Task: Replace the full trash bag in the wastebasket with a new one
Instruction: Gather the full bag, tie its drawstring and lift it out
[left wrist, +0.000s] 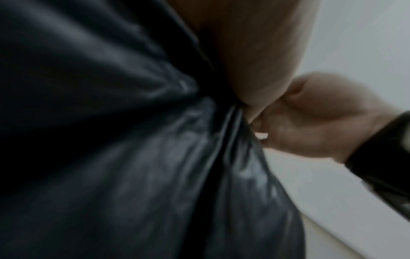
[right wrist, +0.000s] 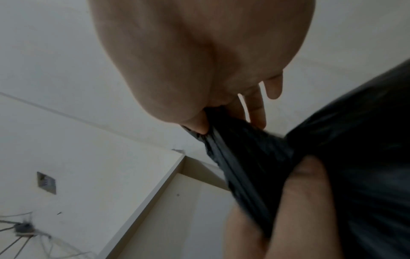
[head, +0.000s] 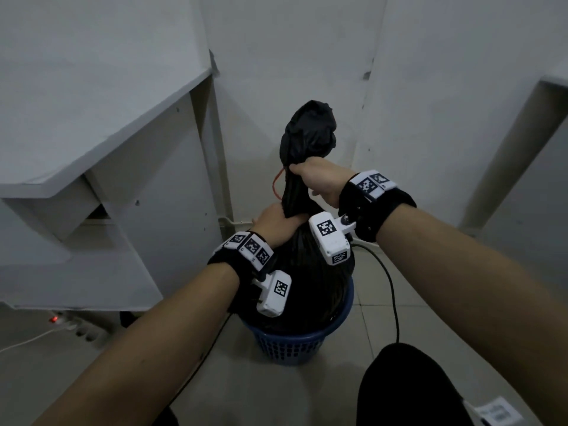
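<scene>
A full black trash bag [head: 310,290] bulges out of a blue perforated wastebasket [head: 295,345] on the tiled floor. Its mouth is gathered into a twisted neck [head: 296,198] that ends in a loose tuft [head: 309,130] at the top. My left hand [head: 278,221] grips the neck low, just above the bulge. Higher up, my right hand [head: 316,176] holds the same neck below the tuft. In the left wrist view the black plastic [left wrist: 133,140] fills the picture, with my right hand [left wrist: 310,122] behind it. The right wrist view shows the taut neck [right wrist: 239,154] pinched in my right hand [right wrist: 206,121].
A thin red string [head: 276,186] hangs by the neck. A white desk [head: 92,124] with a side panel stands at the left, close to the basket. A power strip [head: 80,329] lies on the floor beneath it. A black cable [head: 393,290] runs right of the basket. My dark-clothed knee [head: 408,388] is near.
</scene>
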Demonstrator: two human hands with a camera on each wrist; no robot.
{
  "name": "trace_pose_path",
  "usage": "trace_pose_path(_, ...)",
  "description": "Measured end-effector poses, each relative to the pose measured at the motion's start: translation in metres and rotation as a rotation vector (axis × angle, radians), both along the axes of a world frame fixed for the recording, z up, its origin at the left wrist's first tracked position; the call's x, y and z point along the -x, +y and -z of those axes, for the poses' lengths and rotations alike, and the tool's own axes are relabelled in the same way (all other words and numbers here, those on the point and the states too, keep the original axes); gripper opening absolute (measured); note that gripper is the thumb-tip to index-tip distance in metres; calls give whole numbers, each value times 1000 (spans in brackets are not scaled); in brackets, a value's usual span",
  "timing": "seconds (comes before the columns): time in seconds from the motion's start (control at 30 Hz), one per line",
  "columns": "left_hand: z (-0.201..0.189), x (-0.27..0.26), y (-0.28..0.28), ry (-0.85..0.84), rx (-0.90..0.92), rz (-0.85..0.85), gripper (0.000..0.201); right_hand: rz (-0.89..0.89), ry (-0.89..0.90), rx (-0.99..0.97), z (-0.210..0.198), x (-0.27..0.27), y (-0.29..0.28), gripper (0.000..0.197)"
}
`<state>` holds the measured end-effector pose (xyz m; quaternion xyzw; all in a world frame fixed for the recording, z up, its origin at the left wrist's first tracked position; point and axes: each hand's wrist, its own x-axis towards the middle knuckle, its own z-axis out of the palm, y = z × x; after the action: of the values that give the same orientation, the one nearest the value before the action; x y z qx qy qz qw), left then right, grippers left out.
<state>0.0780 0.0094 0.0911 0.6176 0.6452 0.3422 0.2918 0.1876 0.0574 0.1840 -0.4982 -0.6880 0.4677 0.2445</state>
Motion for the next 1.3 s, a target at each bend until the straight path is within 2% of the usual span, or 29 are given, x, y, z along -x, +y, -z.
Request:
trace_pose_path(0.07,-4,5,-2,151,-9,-6,23,16,-69,-20,4,-9,8,39)
trace_pose_path(0.13,-5,11,-1,314,-120,-50,16,15,-109,-2,9,-16,13,36)
trace_pose_path(0.17,-7,13,-1,324,-180,-73,15,6,-130,7,12,-18,15,32)
trace_pose_path(0.27,-10,15,-4,263,-270,-39,45,-2,-196,-6,22,-20,18,29)
trace_pose_path(0.3,-11,15,-5,273,-285,-17,45,21,-204,-22,26,-20,19,32)
trace_pose_path(0.4,-13,15,-4,285,-316,-28,24,65,-248,-26,37,-26,23,45)
trace_pose_path(0.47,-16,17,0,280,-288,-62,18,100,-257,-18,46,-31,23,53)
trace_pose_path(0.53,-17,19,5,258,-231,-64,20,189,-270,-134,59,-39,24,80)
trace_pose_path(0.57,-17,20,8,233,-199,-45,24,231,-260,-229,68,-44,24,88)
trace_pose_path(0.6,-17,19,9,205,-174,-15,28,236,-230,-324,77,-50,24,87)
trace_pose_path(0.67,-18,16,12,186,-151,35,33,77,-149,-407,94,-61,24,72)
trace_pose_path(0.77,-22,13,15,112,-169,25,21,-286,-16,-235,112,-73,20,68)
trace_pose_path(0.83,-24,14,19,37,-188,22,14,-363,7,-119,116,-81,12,69)
trace_pose_path(0.87,-24,14,21,9,-194,18,18,-377,-10,-133,122,-84,12,80)
trace_pose_path(0.93,-24,12,25,-29,-194,15,24,-382,-123,-226,129,-87,7,116)
trace_pose_path(0.97,-22,10,27,-44,-187,20,22,-352,-159,-263,133,-86,4,124)
trace_pose_path(1.13,-20,-1,33,-101,-189,50,15,-287,88,-158,154,-79,6,131)
trace_pose_path(1.17,-21,-2,34,-108,-191,56,15,-286,82,-171,153,-78,6,121)
trace_pose_path(1.23,-22,-2,35,-107,-185,56,15,-215,-90,-228,150,-78,7,93)
trace_pose_path(1.3,-21,-1,37,-110,-183,47,13,-129,-199,-260,151,-76,10,97)
